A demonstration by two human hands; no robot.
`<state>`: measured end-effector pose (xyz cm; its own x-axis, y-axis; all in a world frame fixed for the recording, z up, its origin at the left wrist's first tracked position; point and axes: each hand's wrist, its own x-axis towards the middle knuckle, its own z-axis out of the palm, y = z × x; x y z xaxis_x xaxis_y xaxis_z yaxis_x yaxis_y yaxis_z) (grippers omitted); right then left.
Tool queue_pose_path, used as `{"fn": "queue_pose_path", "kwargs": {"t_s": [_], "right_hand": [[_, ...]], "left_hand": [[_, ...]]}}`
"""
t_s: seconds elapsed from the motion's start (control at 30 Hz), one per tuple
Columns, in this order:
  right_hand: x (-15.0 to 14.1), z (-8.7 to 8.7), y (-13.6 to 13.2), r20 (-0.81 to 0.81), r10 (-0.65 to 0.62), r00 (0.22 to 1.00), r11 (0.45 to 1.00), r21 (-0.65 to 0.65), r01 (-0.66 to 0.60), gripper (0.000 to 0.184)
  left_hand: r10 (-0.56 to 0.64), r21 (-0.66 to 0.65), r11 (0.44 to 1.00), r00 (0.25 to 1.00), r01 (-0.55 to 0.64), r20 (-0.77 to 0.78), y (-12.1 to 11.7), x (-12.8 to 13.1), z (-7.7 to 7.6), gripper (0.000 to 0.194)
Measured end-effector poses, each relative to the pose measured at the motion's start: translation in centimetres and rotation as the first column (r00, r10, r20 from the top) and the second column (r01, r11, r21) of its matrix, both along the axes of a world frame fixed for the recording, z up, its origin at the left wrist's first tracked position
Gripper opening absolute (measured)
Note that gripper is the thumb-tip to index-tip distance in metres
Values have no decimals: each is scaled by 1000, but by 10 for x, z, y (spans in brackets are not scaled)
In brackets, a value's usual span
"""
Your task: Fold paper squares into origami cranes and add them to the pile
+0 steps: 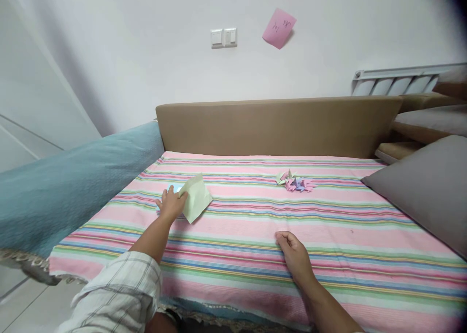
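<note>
My left hand point(172, 205) is over the left part of the striped cloth, its fingers spread toward the left. Its thumb lies against the edge of a light green paper sheet point(197, 199), which is tilted up and casts a shadow on the cloth. Partly hidden beneath this hand is some light blue paper point(175, 186). My right hand point(294, 255) hovers at the front centre, fingers curled and thumb against them, with nothing visible in the grip. Beyond it sits a small cluster of folded paper pieces point(295, 183) in pink, purple and pale green.
The striped cloth point(241, 235) covers a sofa seat with a brown backrest point(277, 128). A blue-covered armrest point(83, 172) bounds the left, and a grey cushion point(426, 187) leans at the right. On the wall are light switches point(224, 38) and a pink note point(279, 28).
</note>
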<state>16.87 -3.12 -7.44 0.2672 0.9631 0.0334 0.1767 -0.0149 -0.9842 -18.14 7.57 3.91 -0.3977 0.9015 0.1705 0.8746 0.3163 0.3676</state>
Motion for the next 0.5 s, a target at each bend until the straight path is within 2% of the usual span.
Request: {"fn": "queue_pose_path", "kwargs": {"t_s": [0.1, 0.2, 0.27, 0.33, 0.4, 0.5], "right_hand": [[0, 0, 0, 5, -6, 1000, 1000, 16, 6, 38], [1, -1, 0, 16, 11, 1000, 1000, 22, -11, 37], [2, -3, 0, 41, 41, 998, 999, 18, -42, 37], [2, -3, -2, 88, 82, 993, 996, 18, -84, 36], [2, -3, -3, 172, 122, 978, 991, 29, -128, 36], [4, 0, -6, 391, 137, 910, 975, 108, -194, 43]], "left_hand": [[-105, 112, 987, 991, 115, -88, -15, 20, 8, 41], [-259, 160, 942, 941, 296, -216, -39, 51, 6, 38], [-353, 142, 903, 889, 405, -291, -58, 74, -5, 39], [-472, 64, 852, 815, 520, -337, -77, 97, -22, 48], [-585, -35, 795, 751, 606, -307, -94, 117, -40, 59], [-716, -119, 695, 666, 709, -208, -116, 140, -66, 60]]}}
